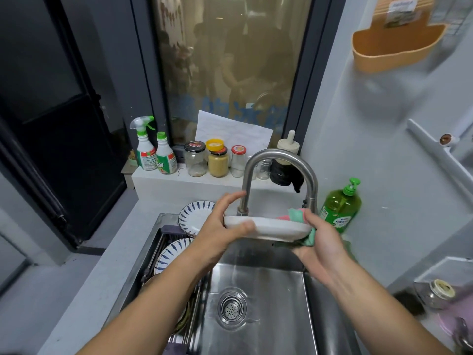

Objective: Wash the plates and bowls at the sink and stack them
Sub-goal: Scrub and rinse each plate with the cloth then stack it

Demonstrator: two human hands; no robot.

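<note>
My left hand point(222, 225) grips the left rim of a white plate point(275, 228), held flat above the steel sink point(258, 303) and under the curved tap point(279, 172). My right hand point(321, 242) holds a green and pink cloth point(297, 216) wrapped over the plate's right edge. A plate with a blue leaf pattern point(193, 216) leans at the sink's back left. Another blue patterned plate point(170, 253) lies in the drying rack point(163, 254) on the left side of the sink.
A green dish soap bottle point(341, 206) stands right of the tap. Spray bottles point(147, 147) and several jars point(217, 160) line the ledge behind. An orange basket point(394, 44) hangs on the right wall. A glass jar point(435, 293) sits on the right counter.
</note>
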